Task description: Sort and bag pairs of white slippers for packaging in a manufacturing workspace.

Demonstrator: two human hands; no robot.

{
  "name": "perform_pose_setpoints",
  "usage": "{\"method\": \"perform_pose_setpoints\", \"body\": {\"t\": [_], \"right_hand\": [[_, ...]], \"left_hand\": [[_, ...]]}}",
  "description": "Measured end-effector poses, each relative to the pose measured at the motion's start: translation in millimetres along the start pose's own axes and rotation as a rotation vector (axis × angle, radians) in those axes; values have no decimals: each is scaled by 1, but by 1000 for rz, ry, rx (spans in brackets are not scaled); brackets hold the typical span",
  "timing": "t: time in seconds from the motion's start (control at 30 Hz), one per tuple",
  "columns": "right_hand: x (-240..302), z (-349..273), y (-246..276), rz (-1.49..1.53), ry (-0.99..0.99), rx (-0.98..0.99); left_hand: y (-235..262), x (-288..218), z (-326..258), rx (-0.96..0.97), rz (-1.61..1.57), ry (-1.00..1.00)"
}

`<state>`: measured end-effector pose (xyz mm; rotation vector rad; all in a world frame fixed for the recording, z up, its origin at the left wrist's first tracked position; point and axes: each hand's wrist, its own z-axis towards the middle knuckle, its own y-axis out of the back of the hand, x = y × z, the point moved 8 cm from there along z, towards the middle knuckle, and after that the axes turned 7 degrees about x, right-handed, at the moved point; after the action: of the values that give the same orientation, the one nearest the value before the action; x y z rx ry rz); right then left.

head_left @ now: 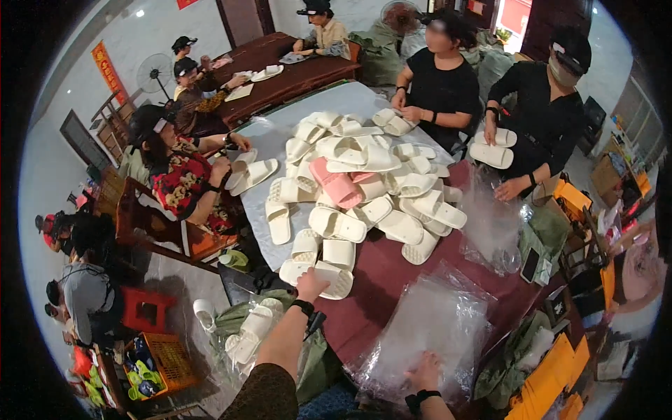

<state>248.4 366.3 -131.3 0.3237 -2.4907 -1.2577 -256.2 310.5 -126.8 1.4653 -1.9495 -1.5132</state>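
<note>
My left hand (310, 284) reaches out over the table's near edge and closes on a cream slipper (334, 278) at the front of a big pile of cream slippers (364, 189). One pink pair (337, 183) lies in the middle of that pile. My right hand (424, 371) rests low on a stack of clear plastic bags (427, 329), fingers spread on the top bag. The pile sits on a dark red table (381, 269) partly covered by a pale sheet (269, 136).
Several other people sit or stand round the table handling slippers. More clear bags (493, 224) lie at the right. A bag of slippers (248, 332) and an orange crate (164, 360) sit on the floor at my left. A second table (280, 70) stands behind.
</note>
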Motion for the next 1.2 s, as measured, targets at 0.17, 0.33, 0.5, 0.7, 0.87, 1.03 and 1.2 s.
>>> {"method": "perform_pose_setpoints", "body": {"t": [0.17,0.33,0.5,0.7,0.87,1.03,1.2], "right_hand": [[-3,1,0,6,-21,10],[5,7,-3,-128,182,-58],[-10,4,4,-8,126,-144],[-39,2,11,418,82,-239],[-60,14,-6,1229,80,64],[-106,-2,-16,2032,97,-101],[-133,-33,-18,1753,-110,-448]], "left_hand": [[31,-35,-13,191,-807,-125],[97,-90,-83,335,-1114,-239],[107,-153,-172,553,-1228,-242],[36,-216,-282,770,-1477,-177],[-67,-260,-318,842,-1575,-169],[-152,-235,-318,877,-991,-205],[-145,-172,-292,57,32,-621]]}}
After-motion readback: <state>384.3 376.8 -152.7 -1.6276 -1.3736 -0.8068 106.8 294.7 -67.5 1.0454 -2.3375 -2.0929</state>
